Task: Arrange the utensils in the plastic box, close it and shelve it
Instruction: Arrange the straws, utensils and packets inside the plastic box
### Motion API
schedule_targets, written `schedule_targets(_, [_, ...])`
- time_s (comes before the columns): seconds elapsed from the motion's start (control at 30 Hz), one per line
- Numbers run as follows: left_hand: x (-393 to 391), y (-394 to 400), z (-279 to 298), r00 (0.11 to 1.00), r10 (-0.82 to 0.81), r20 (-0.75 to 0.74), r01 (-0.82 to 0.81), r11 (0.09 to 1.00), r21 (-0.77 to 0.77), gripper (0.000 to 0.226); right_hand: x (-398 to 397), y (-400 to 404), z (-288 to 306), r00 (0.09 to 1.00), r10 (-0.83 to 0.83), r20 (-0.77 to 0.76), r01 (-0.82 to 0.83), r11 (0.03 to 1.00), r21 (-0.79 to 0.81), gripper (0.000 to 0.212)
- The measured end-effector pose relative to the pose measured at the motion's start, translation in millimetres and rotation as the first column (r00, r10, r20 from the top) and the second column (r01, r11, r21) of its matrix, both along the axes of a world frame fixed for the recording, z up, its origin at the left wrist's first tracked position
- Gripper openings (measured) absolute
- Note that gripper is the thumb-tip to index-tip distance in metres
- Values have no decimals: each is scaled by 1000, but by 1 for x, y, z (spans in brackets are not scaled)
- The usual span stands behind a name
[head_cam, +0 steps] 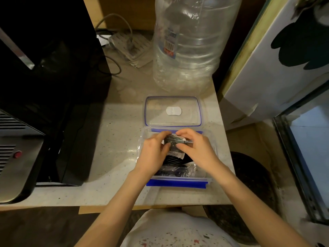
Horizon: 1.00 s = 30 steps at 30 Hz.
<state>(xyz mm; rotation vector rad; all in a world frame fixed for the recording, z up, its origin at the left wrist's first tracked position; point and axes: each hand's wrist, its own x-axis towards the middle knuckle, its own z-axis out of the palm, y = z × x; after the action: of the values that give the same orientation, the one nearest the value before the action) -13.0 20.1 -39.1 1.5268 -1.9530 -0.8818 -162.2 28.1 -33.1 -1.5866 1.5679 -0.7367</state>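
— Speckled stone worktop point(114, 132), dim light: a black appliance point(53, 86) on the left, a big clear water bottle point(187, 45) at the back, a power strip point(128, 47) behind it. Where is the box?

— From the head view, the box point(210, 172) sits near the front edge, open, with blue clips at its near and far sides. Its lid point(173, 111) lies flat just behind it, touching or nearly so.

— And the hands?

— Both are inside the box. The left hand point(153, 154) and right hand point(197, 148) pinch a small packet point(175, 140) between fingertips and thumbs, above other wrapped dark utensils point(173, 160). What the packet holds I cannot tell.

— How will these things handle?

— I'd judge the wrapped utensils light, crinkly and a bit slippery in their film; they are best taken across the middle and laid flat so nothing stands above the rim. The box looks like thin, stiff plastic, light even when full. The lid should be taken by its long edges, set square, then the clips pressed down. For shelving, grip both short ends; clear walls can slide in one hand.
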Motion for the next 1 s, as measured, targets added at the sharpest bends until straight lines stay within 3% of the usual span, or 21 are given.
schedule_targets(0.2, [2,-1,2,997,36,-65,-27,990,138,17,-7,5,-6,995,4,-100,1,999,50,35])
schedule_targets(0.3, [1,1,4,995,39,-87,-26,988,150,14,-8,7,-5,999,-13,-46,16,997,70,32])
schedule_targets(0.47, [1,-1,5,995,64,-83,-59,996,69,29,-5,3,-2,998,-57,-32,57,998,-11,31])
schedule_targets(0.67, [-1,0,2,986,132,-101,-118,984,132,38,-4,5,-5,995,-20,-102,17,999,-32,34])
schedule_targets(0.83, [-7,-4,0,900,292,-325,-190,932,309,21,-1,3,-10,994,-74,-83,72,997,-26,38])
schedule_targets(1.0, [-13,-4,-5,772,488,-406,-292,841,455,22,2,4,-12,995,-54,-81,52,998,-29,37])
